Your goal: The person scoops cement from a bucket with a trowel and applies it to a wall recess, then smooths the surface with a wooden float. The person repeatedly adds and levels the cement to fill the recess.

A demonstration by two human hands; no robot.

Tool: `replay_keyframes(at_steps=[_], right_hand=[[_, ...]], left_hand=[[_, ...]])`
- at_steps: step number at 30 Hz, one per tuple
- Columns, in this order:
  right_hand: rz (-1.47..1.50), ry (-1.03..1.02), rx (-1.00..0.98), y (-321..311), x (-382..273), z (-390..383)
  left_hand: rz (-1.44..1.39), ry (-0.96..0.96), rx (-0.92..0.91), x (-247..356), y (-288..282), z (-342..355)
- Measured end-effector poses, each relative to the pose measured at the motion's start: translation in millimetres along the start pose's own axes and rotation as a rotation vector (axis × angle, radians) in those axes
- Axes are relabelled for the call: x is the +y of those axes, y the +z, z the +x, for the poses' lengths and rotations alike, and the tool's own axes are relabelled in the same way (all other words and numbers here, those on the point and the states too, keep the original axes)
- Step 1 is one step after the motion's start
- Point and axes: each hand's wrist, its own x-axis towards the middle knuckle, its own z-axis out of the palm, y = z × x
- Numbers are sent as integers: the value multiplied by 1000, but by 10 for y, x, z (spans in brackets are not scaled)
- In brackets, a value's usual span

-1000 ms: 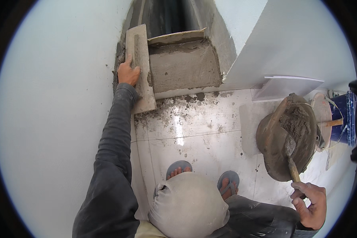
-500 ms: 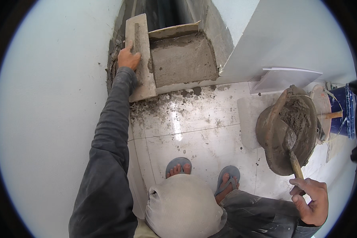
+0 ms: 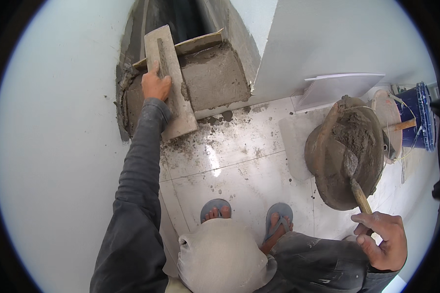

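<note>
White walls and glossy pale floor tiles (image 3: 239, 171) framed the corner, with a dark gap opening above a block of wet grey mortar (image 3: 212, 75). Item one: your left hand (image 3: 155, 87), fingers closed around the handle of a long wooden float (image 3: 168, 83), held its flat face against the left part of the mortar, the board running slantwise from the gap down to the floor. Item two: your right hand (image 3: 384, 239), closed loosely on the wooden handle of a trowel (image 3: 354, 183), kept the blade resting in a rubber mixing pan (image 3: 344, 151) heaped with mortar, well apart from the float. Item three: mortar crumbs (image 3: 220, 119) lay scattered on the tiles just below the block. Item four: a loose white tile (image 3: 337, 88) leaned at the wall beside the pan; a blue bucket (image 3: 418, 122) stood behind it. Item five: your sandalled feet (image 3: 247, 215) stood between float and pan. Judged step: levelling the mortar face, partly done. The next move would likely call for a steady, flat pass of the float, and fresh mortar from the pan wherever the surface sat low.
</note>
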Motion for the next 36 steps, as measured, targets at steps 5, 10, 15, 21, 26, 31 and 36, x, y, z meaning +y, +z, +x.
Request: replay_keyframes(at_steps=[5,10,15,21,26,31,36], right_hand=[[-42,-47,-52,-34,34,2],[-30,-61,-41,-28,44,-23],[-43,-72,-15,-57,79,-53],[-35,-70,-40,-44,138,-105],[-44,-50,-23,-95,154,-105],[3,-114,-2,-49,124,-97],[7,-26,39,-19,92,-104]], left_hand=[[-38,18,19,312,104,-61],[-17,20,-22,627,291,-37],[50,-77,-107,835,506,-15],[-46,-11,-54,1042,666,-41],[-83,-9,-64,1158,750,-5],[-138,-64,-85,1248,852,-22],[-114,-3,74,1407,841,-81]])
